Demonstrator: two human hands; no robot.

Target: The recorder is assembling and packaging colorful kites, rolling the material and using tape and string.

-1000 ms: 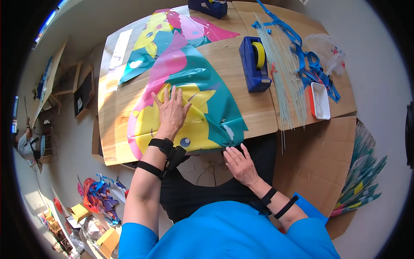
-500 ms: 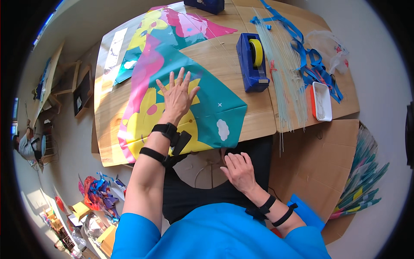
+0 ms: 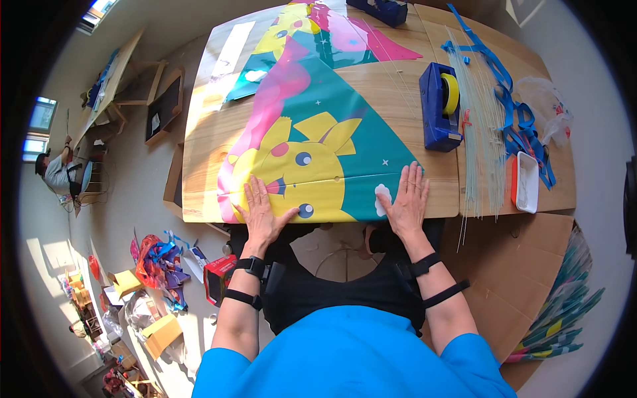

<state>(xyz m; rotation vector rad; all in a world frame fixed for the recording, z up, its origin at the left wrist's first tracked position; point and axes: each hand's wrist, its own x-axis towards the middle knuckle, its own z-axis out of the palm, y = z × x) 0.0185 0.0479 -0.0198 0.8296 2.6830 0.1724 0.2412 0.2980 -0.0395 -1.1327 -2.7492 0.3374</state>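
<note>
A glossy triangular printed sheet (image 3: 371,156), teal and pink with a yellow cartoon figure, lies on the wooden table and reaches its near edge. Flat on its lower left part rests my left hand (image 3: 263,213), fingers spread over the yellow print. My right hand (image 3: 408,204) lies open at the lower right corner, beside a white cloud print, fingers pointing away from me. A fold line crosses the sheet between the hands. Beyond its top, a second printed sheet (image 3: 342,43) of the same colours lies partly covered by the first.
Right of the sheet stands a blue tape dispenser (image 3: 432,109) with yellow tape. Thin clear rods (image 3: 476,126), blue ribbon (image 3: 524,118), a plastic bag (image 3: 551,99) and a white-and-red tray (image 3: 526,182) lie farther right. A cardboard box (image 3: 507,265) stands below; a person (image 3: 58,171) sits far left.
My left hand has drawn back toward the near edge, and my right hand has come up from my lap onto the sheet. The sheet now lies flatter along the table edge; the view has shifted.
</note>
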